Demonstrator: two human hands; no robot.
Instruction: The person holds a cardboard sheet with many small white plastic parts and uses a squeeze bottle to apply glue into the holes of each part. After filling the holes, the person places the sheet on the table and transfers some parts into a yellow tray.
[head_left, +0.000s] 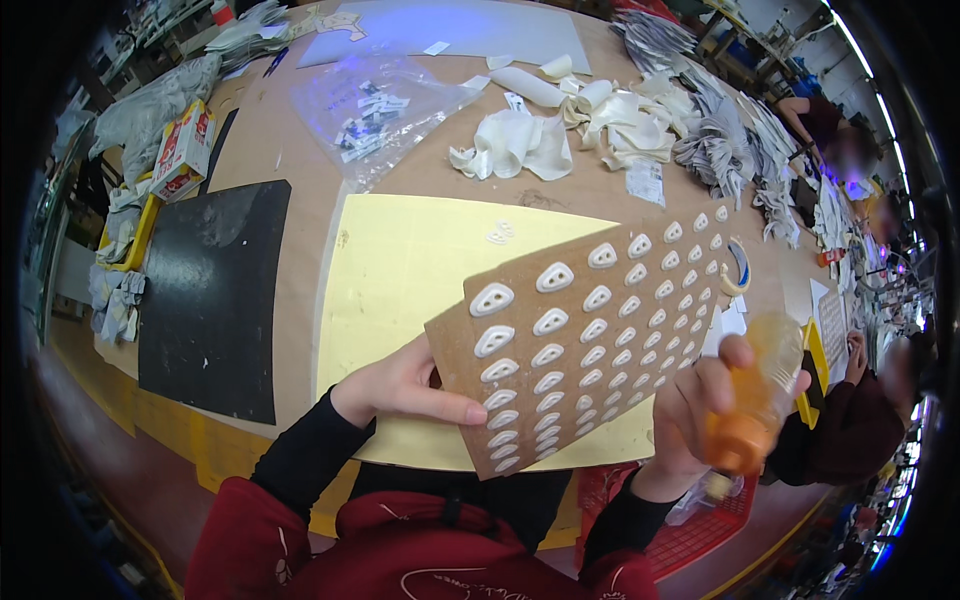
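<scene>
Brown board (573, 315), bearing rows of white oval pcs. (593, 330) (the nearer ones w/ two holes), is held at a tilt over the yellow sheet (390, 270) on the desk (590, 198); can't tell if its lower edge touches the sheet. L hand (410, 388) is at the board's lower L edge: fingers grasp it, thumb on front face, rest mostly hidden behind. R hand (690, 415) is near the board's R side: fingers are wrapped round a translucent bottle (775, 365), tilted w/ orange cap (740, 442) down; slight blur here. A few loose white bits (500, 232) lie on the sheet beyond the board. Also on desk: black panel (215, 300) at L; clear bag (400, 115) & white fabric (515, 145) at far side; tape roll (739, 267) just R of board.
</scene>
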